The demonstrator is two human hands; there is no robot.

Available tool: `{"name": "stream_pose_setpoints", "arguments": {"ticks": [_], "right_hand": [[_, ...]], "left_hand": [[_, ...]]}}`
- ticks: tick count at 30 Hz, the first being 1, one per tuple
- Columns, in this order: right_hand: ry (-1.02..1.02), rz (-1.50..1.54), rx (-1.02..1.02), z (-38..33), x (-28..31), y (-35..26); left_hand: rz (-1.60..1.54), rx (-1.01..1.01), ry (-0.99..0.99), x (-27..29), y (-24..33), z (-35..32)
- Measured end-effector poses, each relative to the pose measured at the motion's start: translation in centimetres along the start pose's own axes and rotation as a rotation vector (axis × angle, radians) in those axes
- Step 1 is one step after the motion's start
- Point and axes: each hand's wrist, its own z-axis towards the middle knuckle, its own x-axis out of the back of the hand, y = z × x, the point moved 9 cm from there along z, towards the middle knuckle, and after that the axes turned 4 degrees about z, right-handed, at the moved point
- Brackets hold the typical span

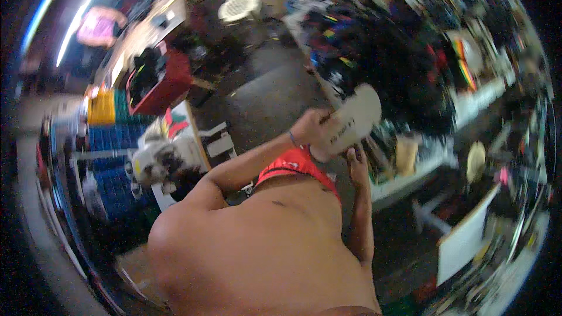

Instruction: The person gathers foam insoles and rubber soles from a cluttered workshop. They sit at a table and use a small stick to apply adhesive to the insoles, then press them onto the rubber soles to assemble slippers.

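My left hand (309,127) is closed on the near left edge of a flat, pale card template (358,118) with a rounded far end and dark marks on its face. The template is tilted in front of my waist. Just below its lower right edge is my right hand (357,164), thumb and a finger pointing up and apart. Whether those fingertips touch the edge is hard to tell through the blur.
A large dark heap of cloth (386,52) covers the table at the right. On the left stand a sewing machine (161,155), a red bin (164,82) with dark cloth, and blue stacked bundles (114,175). A pale round stool (240,7) stands farther off.
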Motion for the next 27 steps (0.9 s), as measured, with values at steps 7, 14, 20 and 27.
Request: {"name": "stream_pose_setpoints", "arguments": {"ticks": [7, 14, 20, 27], "right_hand": [[-0.191, -0.358, 0.098, 10.1, -10.4, -3.9], [-0.237, -0.167, -0.099, 22.1, -26.7, -4.7], [-0.355, -0.243, -0.074, 31.9, -36.6, -2.8], [-0.422, -0.033, -0.311, 44.1, -48.3, -2.2]], "left_hand": [[-0.066, 0.025, 0.229, 8.4, -4.3, -1.6], [-0.205, 0.081, 0.414, 25.3, -11.6, 0.2], [-0.12, 0.09, 0.549, 36.1, -14.7, 2.1], [-0.21, 0.248, 0.623, 43.0, -21.0, 9.8]]}}
